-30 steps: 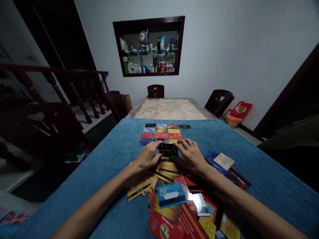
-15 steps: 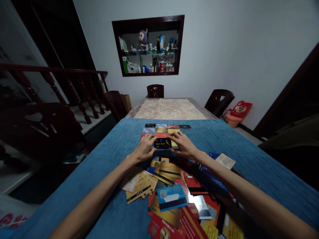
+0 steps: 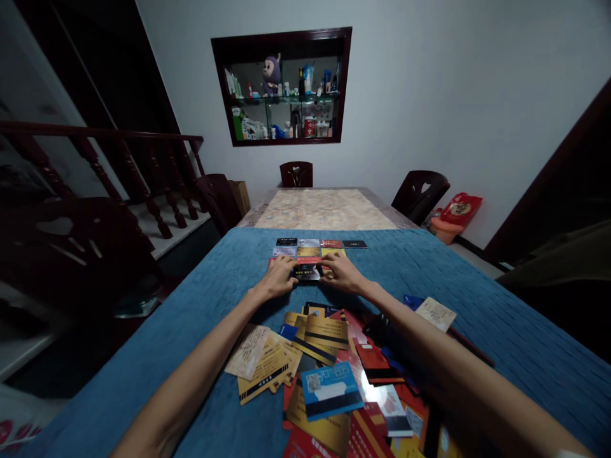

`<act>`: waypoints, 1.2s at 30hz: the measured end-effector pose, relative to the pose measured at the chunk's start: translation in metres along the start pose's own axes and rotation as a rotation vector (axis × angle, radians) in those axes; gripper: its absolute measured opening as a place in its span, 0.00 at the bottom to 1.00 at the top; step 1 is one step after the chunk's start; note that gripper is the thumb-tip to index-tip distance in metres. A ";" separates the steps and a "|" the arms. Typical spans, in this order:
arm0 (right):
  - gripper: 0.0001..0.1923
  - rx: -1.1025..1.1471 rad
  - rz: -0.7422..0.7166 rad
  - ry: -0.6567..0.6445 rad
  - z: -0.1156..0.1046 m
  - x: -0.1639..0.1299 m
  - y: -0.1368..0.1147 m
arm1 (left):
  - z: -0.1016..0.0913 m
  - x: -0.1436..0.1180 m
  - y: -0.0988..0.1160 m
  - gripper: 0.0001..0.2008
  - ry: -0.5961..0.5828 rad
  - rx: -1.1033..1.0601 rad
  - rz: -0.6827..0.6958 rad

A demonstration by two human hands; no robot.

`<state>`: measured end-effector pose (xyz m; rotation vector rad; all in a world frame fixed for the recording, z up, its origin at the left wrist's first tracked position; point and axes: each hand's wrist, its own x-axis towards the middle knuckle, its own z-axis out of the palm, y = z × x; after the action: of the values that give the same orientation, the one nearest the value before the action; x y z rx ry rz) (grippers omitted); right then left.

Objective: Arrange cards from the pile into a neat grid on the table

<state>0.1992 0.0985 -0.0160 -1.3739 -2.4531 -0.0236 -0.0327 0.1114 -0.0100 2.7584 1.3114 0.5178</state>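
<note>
A black card with gold "VIP" lettering (image 3: 307, 273) is between my two hands, just in front of the laid-out rows. My left hand (image 3: 278, 278) grips its left edge, thumb nearest me and fingers on the far side. At the right edge, my right hand (image 3: 342, 273) pinches the card with bent fingers. Directly behind it shows a red card (image 3: 308, 259). Farther off are a gold card (image 3: 309, 251), a yellow card (image 3: 333, 253) and a dark card (image 3: 355, 244). My hands partly cover the nearest row.
Nearer to me lies a loose heap of overlapping cards, with a blue card (image 3: 331, 389) on top, gold cards (image 3: 326, 331) behind and a pale card (image 3: 435, 313) at the right. A blue cloth (image 3: 200, 318) covers this end of the table; chairs (image 3: 420, 196) stand around it.
The black card has moved slightly left and lies a bit flatter, both hands staying at its edges. The view has shifted a little, so the heap appears lower.
</note>
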 end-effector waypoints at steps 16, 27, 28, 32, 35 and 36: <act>0.18 -0.074 0.053 -0.134 -0.001 0.002 -0.006 | 0.008 0.008 -0.011 0.17 -0.133 0.006 0.035; 0.19 -0.082 0.079 -0.148 0.002 0.004 -0.004 | 0.006 0.009 -0.012 0.14 -0.143 0.025 0.057; 0.20 -0.082 0.077 -0.146 0.002 0.005 -0.004 | 0.006 0.010 -0.012 0.14 -0.142 0.025 0.057; 0.19 -0.089 0.066 -0.151 0.002 0.006 -0.002 | 0.006 0.010 -0.012 0.14 -0.140 0.015 0.059; 0.19 -0.101 0.043 -0.167 0.000 0.007 -0.002 | 0.006 0.011 -0.012 0.14 -0.132 0.005 0.066; 0.19 -0.104 0.038 -0.173 -0.001 0.008 -0.002 | 0.006 0.011 -0.012 0.13 -0.127 0.006 0.067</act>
<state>0.1939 0.1037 -0.0130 -1.5245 -2.5985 -0.0251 -0.0334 0.1284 -0.0152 2.7957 1.1992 0.3358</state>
